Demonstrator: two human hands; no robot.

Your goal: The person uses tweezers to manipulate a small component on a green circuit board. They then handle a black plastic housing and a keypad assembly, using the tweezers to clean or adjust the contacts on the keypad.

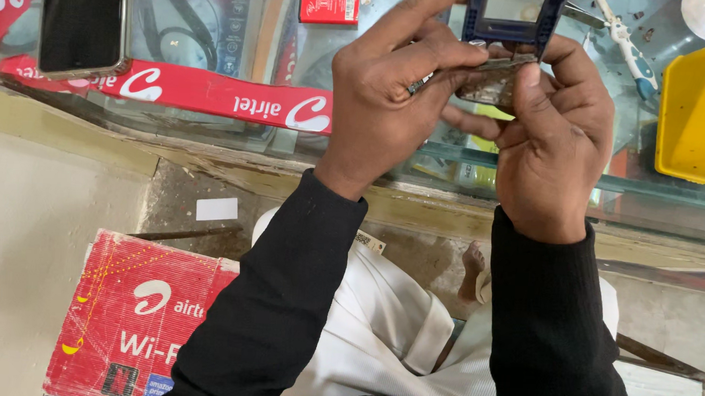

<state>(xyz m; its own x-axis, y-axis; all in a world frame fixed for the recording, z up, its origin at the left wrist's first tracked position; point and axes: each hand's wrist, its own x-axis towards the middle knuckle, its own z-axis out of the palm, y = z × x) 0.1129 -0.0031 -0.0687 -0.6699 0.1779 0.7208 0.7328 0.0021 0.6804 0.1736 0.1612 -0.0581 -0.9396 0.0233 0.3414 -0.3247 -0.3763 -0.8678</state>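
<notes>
Both my hands meet above a glass counter (211, 126) and hold one small phone between them. My left hand (390, 87) grips its metal inner part (487, 83) from the left, fingers curled over the top. From the right, my right hand (553, 132) pinches the same part, thumb pressed on it. The phone's dark blue front frame (510, 25) with an empty screen window sticks up behind my fingers. Black sleeves cover both my arms.
A black smartphone (83, 19) lies on the counter at the far left. A red strap (205, 94) runs along the counter's edge. A yellow plastic tray (703, 112) stands at the right, a white-handled tool (626, 44) beside it. A red box (133, 315) sits on the floor.
</notes>
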